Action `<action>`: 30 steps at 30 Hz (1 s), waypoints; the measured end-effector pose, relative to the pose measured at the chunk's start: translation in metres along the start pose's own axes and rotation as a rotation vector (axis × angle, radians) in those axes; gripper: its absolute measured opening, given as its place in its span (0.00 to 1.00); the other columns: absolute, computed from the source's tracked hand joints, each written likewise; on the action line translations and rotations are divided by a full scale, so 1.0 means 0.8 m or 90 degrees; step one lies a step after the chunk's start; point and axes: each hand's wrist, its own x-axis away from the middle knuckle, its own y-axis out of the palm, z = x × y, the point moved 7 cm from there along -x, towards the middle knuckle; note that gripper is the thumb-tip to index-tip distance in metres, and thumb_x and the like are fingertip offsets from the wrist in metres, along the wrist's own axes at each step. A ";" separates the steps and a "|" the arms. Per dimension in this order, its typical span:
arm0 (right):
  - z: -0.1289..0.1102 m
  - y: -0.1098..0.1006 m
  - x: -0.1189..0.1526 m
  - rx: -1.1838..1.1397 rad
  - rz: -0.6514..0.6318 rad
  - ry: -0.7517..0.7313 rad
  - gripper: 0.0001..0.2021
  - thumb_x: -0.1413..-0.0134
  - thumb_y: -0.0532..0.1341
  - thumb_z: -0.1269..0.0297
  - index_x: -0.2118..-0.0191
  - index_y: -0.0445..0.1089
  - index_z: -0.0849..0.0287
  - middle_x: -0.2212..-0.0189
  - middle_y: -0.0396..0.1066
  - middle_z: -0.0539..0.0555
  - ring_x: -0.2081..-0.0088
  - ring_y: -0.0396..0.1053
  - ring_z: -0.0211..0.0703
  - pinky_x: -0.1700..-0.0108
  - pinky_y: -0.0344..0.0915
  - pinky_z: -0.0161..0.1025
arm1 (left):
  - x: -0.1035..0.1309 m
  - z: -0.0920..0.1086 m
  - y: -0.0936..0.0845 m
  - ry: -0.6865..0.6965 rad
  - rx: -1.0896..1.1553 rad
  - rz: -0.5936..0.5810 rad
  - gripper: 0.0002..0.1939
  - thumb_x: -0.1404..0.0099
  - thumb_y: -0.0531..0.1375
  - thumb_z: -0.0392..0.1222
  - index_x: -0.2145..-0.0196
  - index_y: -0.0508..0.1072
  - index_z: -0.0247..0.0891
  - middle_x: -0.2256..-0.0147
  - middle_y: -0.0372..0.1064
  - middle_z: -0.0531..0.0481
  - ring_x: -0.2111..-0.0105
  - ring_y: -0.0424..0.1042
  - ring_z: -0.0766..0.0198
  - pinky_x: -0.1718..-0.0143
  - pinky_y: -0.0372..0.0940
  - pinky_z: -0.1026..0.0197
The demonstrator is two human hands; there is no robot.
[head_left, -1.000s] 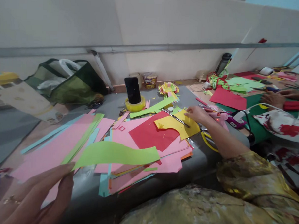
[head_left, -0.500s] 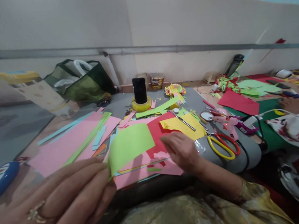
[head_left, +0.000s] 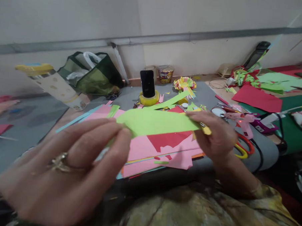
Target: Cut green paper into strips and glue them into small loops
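Observation:
A light green paper sheet [head_left: 155,122] is stretched between my two hands, lifted over the papers on the table. My left hand [head_left: 68,169], wearing a ring, is closed on its left end; the thumb is mostly hidden. On the right edge of the sheet, my right hand [head_left: 215,134] pinches it between thumb and fingers. Beneath it lie stacked pink sheets [head_left: 139,150], a red paper [head_left: 171,140] with a cut-out edge and small red scraps. Scissors [head_left: 249,147] with red and yellow handles are partly hidden beyond my right hand.
A pink glue gun [head_left: 243,121] lies to the right. Behind the papers, a phone [head_left: 147,83] stands in a yellow tape roll [head_left: 149,99], near a paper flower [head_left: 184,83] and a noodle cup [head_left: 165,74]. A tumbler [head_left: 58,89] and a green bag [head_left: 92,75] are at left.
My right hand has moved right and taken hold of the green sheet's free edge, which is now drawn out flatter. The left hand has come up and right. The view has shifted slightly.

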 end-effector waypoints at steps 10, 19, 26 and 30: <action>0.021 0.069 0.090 0.037 -0.350 -0.209 0.18 0.36 0.47 0.74 0.56 0.75 0.60 0.65 0.77 0.61 0.66 0.71 0.47 0.65 0.73 0.43 | 0.062 0.011 0.130 0.199 -0.092 -0.081 0.16 0.31 0.49 0.27 0.67 0.73 0.39 0.68 0.77 0.52 0.62 0.76 0.61 0.62 0.70 0.62; 0.060 0.073 0.094 -0.167 -0.469 0.034 0.16 0.34 0.51 0.63 0.62 0.77 0.55 0.63 0.79 0.56 0.62 0.75 0.45 0.62 0.73 0.41 | 0.077 -0.031 0.172 -0.018 0.238 -0.304 0.16 0.29 0.49 0.37 0.66 0.76 0.40 0.68 0.73 0.49 0.67 0.71 0.65 0.67 0.65 0.65; 0.096 0.094 0.098 -0.200 -0.520 0.353 0.16 0.45 0.58 0.51 0.75 0.71 0.56 0.74 0.73 0.53 0.72 0.70 0.42 0.70 0.66 0.37 | 0.063 -0.064 0.204 -0.253 0.289 -0.409 0.14 0.36 0.53 0.44 0.77 0.70 0.40 0.76 0.67 0.52 0.74 0.66 0.63 0.71 0.60 0.63; 0.099 0.098 0.093 -0.105 -0.541 0.378 0.13 0.50 0.62 0.54 0.78 0.67 0.55 0.75 0.69 0.51 0.73 0.68 0.41 0.71 0.62 0.36 | 0.058 -0.069 0.211 -0.270 0.283 -0.397 0.12 0.39 0.54 0.46 0.78 0.68 0.41 0.73 0.67 0.50 0.70 0.67 0.60 0.67 0.62 0.60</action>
